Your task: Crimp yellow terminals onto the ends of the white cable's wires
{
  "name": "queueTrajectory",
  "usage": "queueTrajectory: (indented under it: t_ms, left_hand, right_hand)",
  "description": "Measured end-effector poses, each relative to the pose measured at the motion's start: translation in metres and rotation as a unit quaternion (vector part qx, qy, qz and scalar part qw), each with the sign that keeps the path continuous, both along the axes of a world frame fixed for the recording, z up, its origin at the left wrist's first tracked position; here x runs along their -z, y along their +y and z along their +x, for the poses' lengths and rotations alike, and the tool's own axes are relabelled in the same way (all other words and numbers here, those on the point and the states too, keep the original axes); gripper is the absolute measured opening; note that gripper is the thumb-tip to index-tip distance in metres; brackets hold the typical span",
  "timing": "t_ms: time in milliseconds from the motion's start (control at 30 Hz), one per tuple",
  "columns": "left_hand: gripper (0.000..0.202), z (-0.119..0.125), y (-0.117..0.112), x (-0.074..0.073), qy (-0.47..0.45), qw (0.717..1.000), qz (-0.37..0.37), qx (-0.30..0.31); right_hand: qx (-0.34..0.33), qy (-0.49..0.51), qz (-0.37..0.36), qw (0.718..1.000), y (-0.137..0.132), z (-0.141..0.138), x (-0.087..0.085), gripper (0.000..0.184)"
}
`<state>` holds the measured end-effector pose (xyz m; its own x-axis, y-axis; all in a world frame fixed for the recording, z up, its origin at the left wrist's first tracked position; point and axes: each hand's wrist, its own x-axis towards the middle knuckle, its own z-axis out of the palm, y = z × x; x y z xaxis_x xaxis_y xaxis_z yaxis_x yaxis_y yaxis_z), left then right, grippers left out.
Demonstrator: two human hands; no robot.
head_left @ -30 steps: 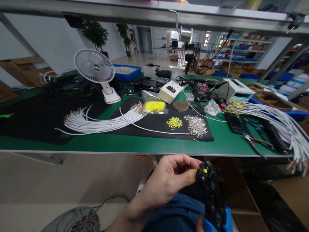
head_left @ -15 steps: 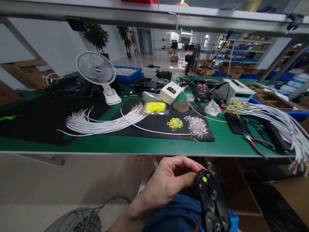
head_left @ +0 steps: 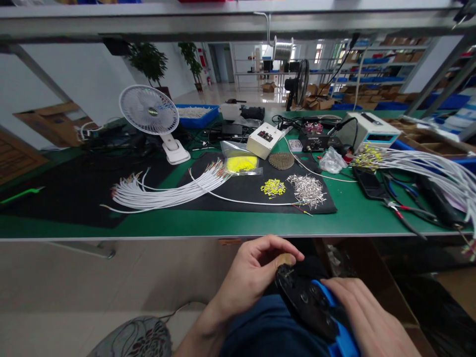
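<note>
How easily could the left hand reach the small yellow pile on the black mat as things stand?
Probably yes: the yellow pile lies uncovered on the black mat, just past the table edge above the left hand. That hand is busy, though, pinching at the head of the crimping tool.

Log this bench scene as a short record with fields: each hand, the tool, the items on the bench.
Left: left hand, fingertips pinched at the head of the black crimping tool with blue handles; what they pinch is hidden.
Right: right hand laid over the tool's handles, in front of the bench edge.
Bench: green table with a black mat.
Items: pile of small yellow connectors, pile of silver metal terminals, bundle of white wires.
Behind: white desk fan.
</note>
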<state>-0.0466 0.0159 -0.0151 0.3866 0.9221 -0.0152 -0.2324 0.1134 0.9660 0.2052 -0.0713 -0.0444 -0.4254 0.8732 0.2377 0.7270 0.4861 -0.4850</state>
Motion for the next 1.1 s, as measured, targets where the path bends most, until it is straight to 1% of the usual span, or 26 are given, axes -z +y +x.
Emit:
queueTrajectory:
  t_ms: [33, 133, 233, 300, 367, 400, 467, 500, 533, 567, 633, 667, 700, 767, 867, 933, 967, 1033, 1100]
  left_hand:
    - [0.009, 0.0, 0.0, 0.0, -0.003, 1.0, -0.002, -0.003]
    - [0.008, 0.0, 0.001, 0.001, -0.007, 1.0, -0.01, -0.009]
    - [0.009, 0.001, 0.0, 0.001, -0.002, 1.0, -0.01, -0.008]
    - [0.011, 0.0, 0.0, 0.002, 0.018, 1.0, 0.004, -0.009]
    - [0.015, 0.0, 0.002, 0.004, 0.097, 0.992, 0.071, -0.025]
    - [0.017, 0.0, 0.006, 0.005, 0.152, 0.981, 0.117, -0.041]
    - [0.021, 0.001, 0.018, 0.01, 0.252, 0.942, 0.202, -0.085]
    - [0.021, 0.002, 0.027, 0.013, 0.287, 0.923, 0.234, -0.109]
    - [0.02, 0.005, 0.037, 0.018, 0.308, 0.908, 0.255, -0.128]
    - [0.017, 0.008, 0.049, 0.022, 0.325, 0.894, 0.275, -0.142]
    - [0.013, 0.018, 0.074, 0.034, 0.362, 0.862, 0.323, -0.149]
    - [0.013, 0.024, 0.086, 0.04, 0.38, 0.846, 0.344, -0.146]
    - [0.015, 0.03, 0.097, 0.047, 0.398, 0.832, 0.36, -0.142]
    - [0.017, 0.041, 0.116, 0.058, 0.43, 0.806, 0.384, -0.133]
    - [0.01, 0.051, 0.132, 0.067, 0.462, 0.783, 0.399, -0.12]
    - [0.009, 0.051, 0.133, 0.067, 0.468, 0.78, 0.4, -0.113]
    - [0.011, 0.049, 0.129, 0.065, 0.467, 0.782, 0.399, -0.109]
    - [0.016, 0.042, 0.114, 0.059, 0.454, 0.794, 0.391, -0.102]
    - [0.02, 0.033, 0.091, 0.05, 0.43, 0.816, 0.374, -0.094]
  right_hand:
    - [-0.008, -0.022, 0.034, 0.999, 0.001, 0.0, -0.001, 0.074]
    - [-0.017, -0.064, 0.089, 0.994, 0.005, -0.003, -0.003, 0.07]
    - [-0.006, -0.085, 0.101, 0.991, 0.006, -0.006, -0.003, 0.071]
    - [-0.003, -0.086, 0.097, 0.992, 0.006, -0.006, -0.002, 0.075]
    - [-0.002, -0.073, 0.081, 0.994, 0.005, -0.003, 0.001, 0.081]
    - [0.001, -0.056, 0.068, 0.996, 0.004, -0.002, 0.003, 0.081]
    - [0.024, -0.006, 0.019, 1.0, 0.001, -0.002, 0.008, 0.077]
    - [0.055, 0.03, -0.008, 0.998, -0.002, -0.004, 0.01, 0.072]
    - [0.102, 0.074, -0.035, 0.991, -0.004, -0.007, 0.012, 0.063]
    - [0.159, 0.124, -0.058, 0.978, -0.006, -0.011, 0.013, 0.054]
    - [0.278, 0.206, -0.101, 0.933, -0.009, -0.019, 0.015, 0.04]
    - [0.321, 0.231, -0.123, 0.91, -0.009, -0.023, 0.015, 0.039]
    - [0.352, 0.246, -0.144, 0.892, -0.009, -0.025, 0.015, 0.041]
    - [0.381, 0.268, -0.173, 0.868, -0.008, -0.025, 0.015, 0.048]
    - [0.408, 0.313, -0.196, 0.835, -0.006, -0.017, 0.018, 0.053]
    - [0.413, 0.329, -0.211, 0.823, -0.006, -0.01, 0.02, 0.053]
    - [0.414, 0.33, -0.216, 0.82, -0.005, -0.007, 0.022, 0.052]
    - [0.41, 0.33, -0.222, 0.821, -0.002, -0.005, 0.022, 0.049]
    - [0.405, 0.336, -0.218, 0.822, 0.004, -0.007, 0.02, 0.045]
